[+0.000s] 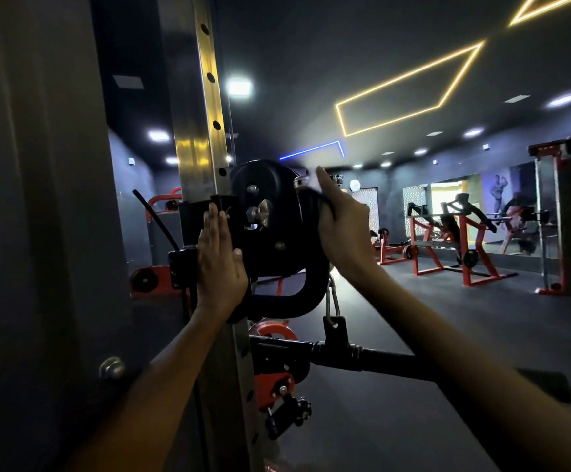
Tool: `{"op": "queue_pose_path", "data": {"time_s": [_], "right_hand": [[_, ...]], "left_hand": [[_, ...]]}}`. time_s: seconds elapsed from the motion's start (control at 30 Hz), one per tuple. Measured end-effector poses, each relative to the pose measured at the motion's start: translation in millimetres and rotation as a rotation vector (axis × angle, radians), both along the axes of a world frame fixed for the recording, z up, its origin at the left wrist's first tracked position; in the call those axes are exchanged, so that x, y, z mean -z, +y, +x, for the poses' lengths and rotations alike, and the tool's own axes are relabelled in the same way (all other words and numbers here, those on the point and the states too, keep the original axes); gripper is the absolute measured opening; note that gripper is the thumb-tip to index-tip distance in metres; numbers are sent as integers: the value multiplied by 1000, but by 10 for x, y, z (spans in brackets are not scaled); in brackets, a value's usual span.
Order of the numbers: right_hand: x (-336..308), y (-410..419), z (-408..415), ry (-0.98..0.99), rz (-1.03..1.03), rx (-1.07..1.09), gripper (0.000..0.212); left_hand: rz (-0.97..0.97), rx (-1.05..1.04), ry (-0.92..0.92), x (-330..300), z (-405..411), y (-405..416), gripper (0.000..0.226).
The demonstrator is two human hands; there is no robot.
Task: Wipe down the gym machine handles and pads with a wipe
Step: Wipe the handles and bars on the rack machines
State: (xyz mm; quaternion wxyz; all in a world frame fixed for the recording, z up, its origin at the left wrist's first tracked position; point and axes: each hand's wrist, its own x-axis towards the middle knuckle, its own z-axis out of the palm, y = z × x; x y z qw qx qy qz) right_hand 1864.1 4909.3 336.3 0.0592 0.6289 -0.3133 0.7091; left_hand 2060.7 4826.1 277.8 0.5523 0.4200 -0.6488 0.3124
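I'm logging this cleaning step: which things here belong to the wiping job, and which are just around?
In the job:
- right hand pressing the wipe
- left hand steadying the black pulley housing
- black bar handle

Just around:
- perforated steel upright
- red machines
- wall mirror

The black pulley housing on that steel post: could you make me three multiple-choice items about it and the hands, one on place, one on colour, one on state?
1. Where is the left hand?
A. Flat against the bracket beside the black pulley housing
B. On the floor
C. On the bar handle

2. What colour are the frames of the far machines?
A. Green
B. Red
C. White

3. How is the right hand?
A. Hanging empty at the side
B. Open, palm up
C. Closed on something pressed to the housing

Answers: 1 A, its fingers lie flat beside the steel post. 2 B, they show red against the dark floor. 3 C, the fingers curl at the housing's right edge; a pale scrap shows above them.
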Motion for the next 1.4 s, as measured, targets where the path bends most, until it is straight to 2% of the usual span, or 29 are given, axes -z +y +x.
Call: {"op": "queue_pose_path", "data": {"time_s": [0.13, 0.2, 0.27, 0.37, 0.47, 0.57, 0.7, 0.8, 0.87, 0.93, 1.03, 1.13, 1.33, 1.4], "right_hand": [[574, -13, -34, -182, 172, -184, 38], [727, -14, -90, -162, 289, -244, 31], [603, -73, -153, -192, 367, -287, 26], [89, -143, -204, -340, 344, -479, 19], [-219, -126, -176, -326, 338, -682, 22], [38, -64, -192, -160, 436, -522, 18], [703, -62, -162, 11, 497, -414, 26], [979, 22, -78, -145, 536, -528, 26], [982, 69, -93, -128, 570, -485, 27], [840, -1, -146, -151, 492, -297, 24], [458, -49, -178, -253, 143, -118, 26], [390, -82, -83, -1, -41, -78, 49], [1282, -150, -93, 322, -108, 39, 78], [1464, -110, -118, 402, -94, 75, 82]], "left_hand": [[-14, 7, 9, 19, -4, -7, 69], [-19, 6, 18, 22, -7, -18, 69], [-11, 6, 20, 26, -5, -30, 69], [-14, 11, 18, 19, -8, -27, 69], [-17, 7, 17, 17, -9, -13, 69], [-9, 18, 31, 23, -9, -17, 69], [-29, 24, 40, 25, -12, -19, 69], [-34, 21, 37, 25, -13, -19, 68], [-31, 18, 33, 31, -12, -16, 67], [-29, 16, 31, 40, -12, -17, 67], [-31, 19, 32, 39, -17, -12, 68], [-31, 22, 36, 35, -24, -3, 68], [-41, 19, 39, 26, -16, -17, 66], [-40, 11, 40, 30, -16, -20, 66]]}}
